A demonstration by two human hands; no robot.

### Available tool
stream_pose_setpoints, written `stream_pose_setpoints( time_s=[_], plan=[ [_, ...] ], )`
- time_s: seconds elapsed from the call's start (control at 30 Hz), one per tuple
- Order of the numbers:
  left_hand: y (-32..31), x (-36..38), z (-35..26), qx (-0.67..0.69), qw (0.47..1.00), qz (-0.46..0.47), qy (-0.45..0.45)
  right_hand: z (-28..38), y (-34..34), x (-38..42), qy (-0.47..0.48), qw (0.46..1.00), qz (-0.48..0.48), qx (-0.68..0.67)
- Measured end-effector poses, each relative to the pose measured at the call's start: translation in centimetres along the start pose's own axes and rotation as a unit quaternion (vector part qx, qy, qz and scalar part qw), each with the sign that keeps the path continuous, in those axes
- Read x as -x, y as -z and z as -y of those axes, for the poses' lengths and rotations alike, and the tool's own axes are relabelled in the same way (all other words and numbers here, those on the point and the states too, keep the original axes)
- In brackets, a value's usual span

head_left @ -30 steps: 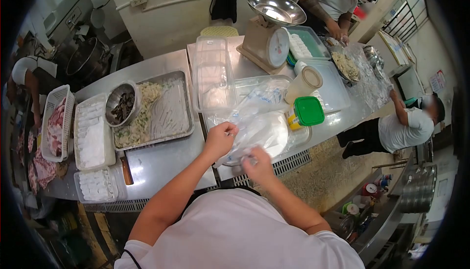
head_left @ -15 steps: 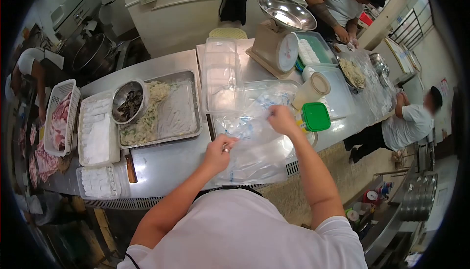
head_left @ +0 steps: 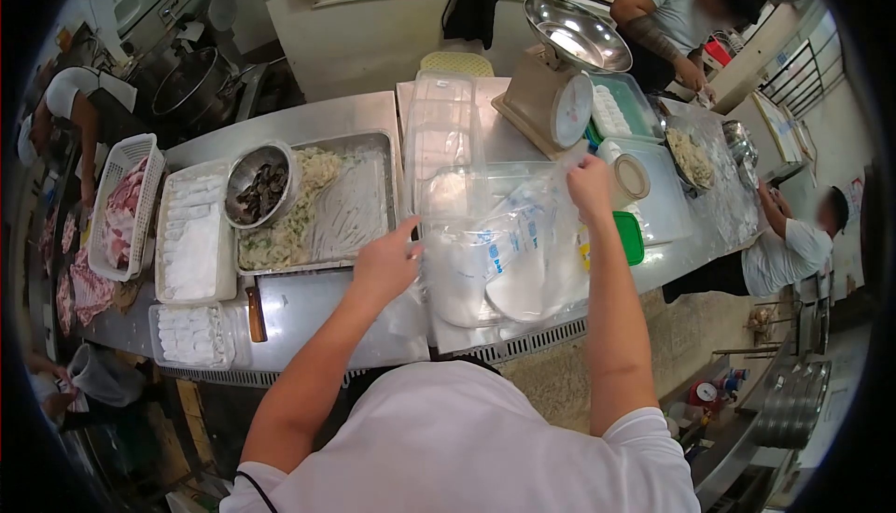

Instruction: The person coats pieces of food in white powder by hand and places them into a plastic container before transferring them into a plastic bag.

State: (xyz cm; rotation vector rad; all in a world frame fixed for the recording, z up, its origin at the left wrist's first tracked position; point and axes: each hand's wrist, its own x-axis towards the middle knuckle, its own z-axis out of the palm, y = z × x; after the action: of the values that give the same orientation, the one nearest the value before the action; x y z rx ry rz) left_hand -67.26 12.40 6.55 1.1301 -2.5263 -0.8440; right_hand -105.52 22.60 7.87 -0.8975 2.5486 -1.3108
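A clear plastic bag [head_left: 534, 250] with blue print is stretched between my two hands over the steel table. My right hand [head_left: 590, 188] is closed on its upper right corner, and a bit of film sticks up past the fingers. My left hand [head_left: 387, 259] is closed at the bag's left edge, its fingertips partly hidden. Beneath the bag lies a clear plastic tray, seen through the film. Clear lidded containers [head_left: 444, 126] lie beyond it. A tub with a green lid [head_left: 629, 238] stands right beside my right forearm, near a jar with a beige lid [head_left: 631, 177].
Left of me are a metal tray [head_left: 359, 224] of pale filling, a steel bowl [head_left: 259, 186] of dark pieces, a knife [head_left: 256, 315], a white container [head_left: 194, 233] and a basket of meat [head_left: 123, 210]. A scale [head_left: 560, 93] stands ahead. Several people work around.
My hands have moved apart, the right one up and to the right, the left one slightly left. The bag, bunched before, is now spread out flat between them. The view has shifted slightly.
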Motion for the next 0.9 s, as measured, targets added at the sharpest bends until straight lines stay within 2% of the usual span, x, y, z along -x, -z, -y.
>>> stream_pose_setpoints(
  time_s=[0.13,0.23,0.33,0.43,0.53,0.63,0.73,0.77,0.87,0.9],
  plan=[
    [-2.8,-4.4,0.2,-0.093,0.994,0.013,-0.057,3.0,-2.0,-0.2,0.010,0.984,0.057,-0.166],
    [-3.6,-6.7,1.5,-0.115,0.991,0.013,-0.071,4.8,-3.3,-0.7,-0.007,0.989,-0.016,-0.144],
    [-2.3,-6.6,1.1,-0.008,0.994,-0.075,-0.077,4.9,-5.4,-2.2,-0.090,0.976,-0.058,-0.190],
    [-0.1,-6.8,-0.4,0.030,0.986,-0.147,-0.070,2.7,-10.0,-4.1,-0.098,0.983,-0.066,-0.138],
    [0.6,-7.4,-0.1,0.074,0.979,-0.175,-0.076,-0.2,-15.3,-5.7,-0.198,0.937,0.227,-0.175],
    [0.3,-7.3,-0.6,0.080,0.977,-0.190,-0.062,-0.8,-17.4,-5.7,-0.182,0.816,0.352,-0.421],
    [-0.8,-7.3,-0.6,0.100,0.970,-0.204,-0.091,-0.3,-14.6,-5.8,-0.223,0.870,0.273,-0.345],
    [-1.2,-7.4,-0.8,0.089,0.970,-0.204,-0.097,-0.5,-14.2,-5.5,-0.230,0.880,0.281,-0.305],
    [-2.3,-7.8,-2.4,0.065,0.971,-0.202,-0.114,-2.3,-15.1,-3.1,-0.233,0.830,0.411,-0.297],
    [-2.7,-8.1,-3.1,0.060,0.971,-0.201,-0.117,-2.4,-14.9,-1.8,-0.224,0.821,0.422,-0.314]
  ],
)
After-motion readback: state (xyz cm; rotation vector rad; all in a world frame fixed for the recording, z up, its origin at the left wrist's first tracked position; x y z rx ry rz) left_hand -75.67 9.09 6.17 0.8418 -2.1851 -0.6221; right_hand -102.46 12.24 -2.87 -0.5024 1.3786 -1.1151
